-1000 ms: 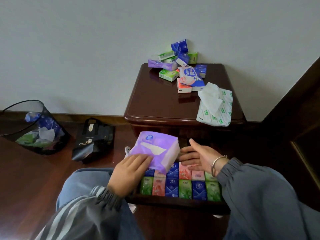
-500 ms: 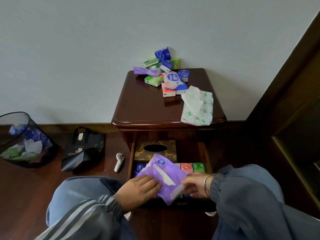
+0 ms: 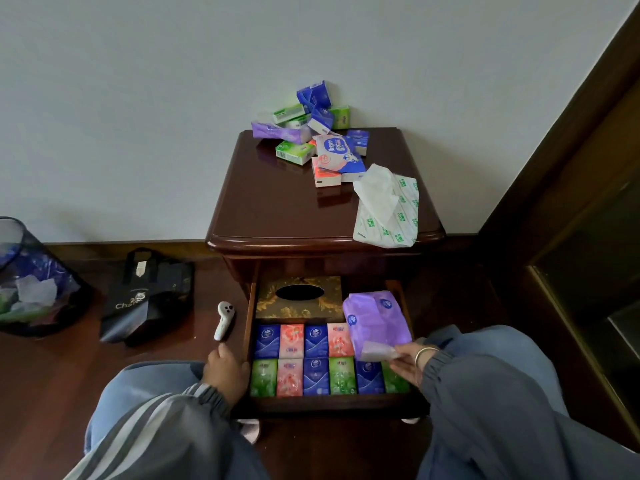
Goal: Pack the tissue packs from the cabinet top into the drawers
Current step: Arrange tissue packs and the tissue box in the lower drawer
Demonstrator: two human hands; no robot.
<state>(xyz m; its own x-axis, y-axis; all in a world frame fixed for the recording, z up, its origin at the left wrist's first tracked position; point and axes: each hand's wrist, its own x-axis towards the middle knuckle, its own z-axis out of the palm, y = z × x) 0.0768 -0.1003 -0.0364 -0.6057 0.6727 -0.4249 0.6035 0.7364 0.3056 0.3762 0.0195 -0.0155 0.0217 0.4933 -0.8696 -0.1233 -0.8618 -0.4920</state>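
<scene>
- The purple pack (image 3: 377, 320) is laid at the right rear corner of the drawer (image 3: 329, 405), and its near end is pinched by the right hand (image 3: 407, 362).
- The drawer's left wall is gripped by the curled left hand (image 3: 225, 372).
- Loose packs (image 3: 311, 133) are piled at the rear edge of the cabinet top (image 3: 277, 209).

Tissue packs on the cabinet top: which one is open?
The white green-printed pack at the front right edge; a loose tissue sticks out of it alone.

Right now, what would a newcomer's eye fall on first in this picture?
The open drawer, with two neat rows of small tissue packs in blue, pink and green. At its right side the right hand pinches a large purple pack. A loose heap of packs lies at the back of the cabinet top.
</scene>
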